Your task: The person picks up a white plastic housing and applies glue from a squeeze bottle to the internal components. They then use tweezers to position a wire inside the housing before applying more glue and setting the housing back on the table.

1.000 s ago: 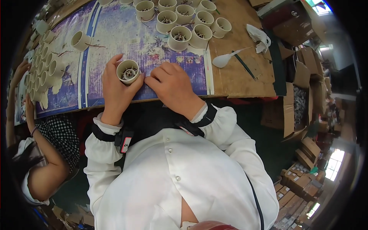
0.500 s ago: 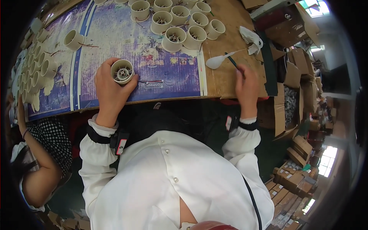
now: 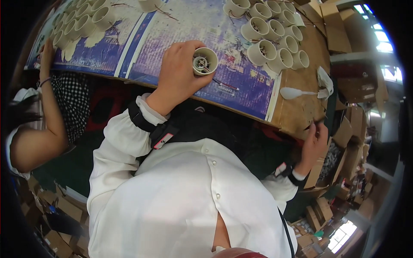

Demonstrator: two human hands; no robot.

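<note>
Left hand [image 3: 178, 73] grips a cream cylindrical plastic cup [image 3: 212, 59] above a purple cardboard-covered bench [image 3: 150, 58]; right hand [image 3: 315, 147] half-curled, hold unclear.

The scene is viewed through a wide fisheye camera worn on the person's head, the left of a side-by-side pair. The view is directed steeply down onto the long worktable covered with a purple-and-white printed sheet [image 3: 193, 26]. The camera is positioned on the table's near side, close enough for the person's white, buttoned blouse [image 3: 163, 193] to be framed large before the near edge. The open top of the cream, cylindrical plastic cup [image 3: 206, 60] over the table is looked into from above. Brown cardboard boxes [image 3: 356, 117] are included to the table's right, a co-worker's bare arm [image 3: 38, 144] toward its left end.
</note>
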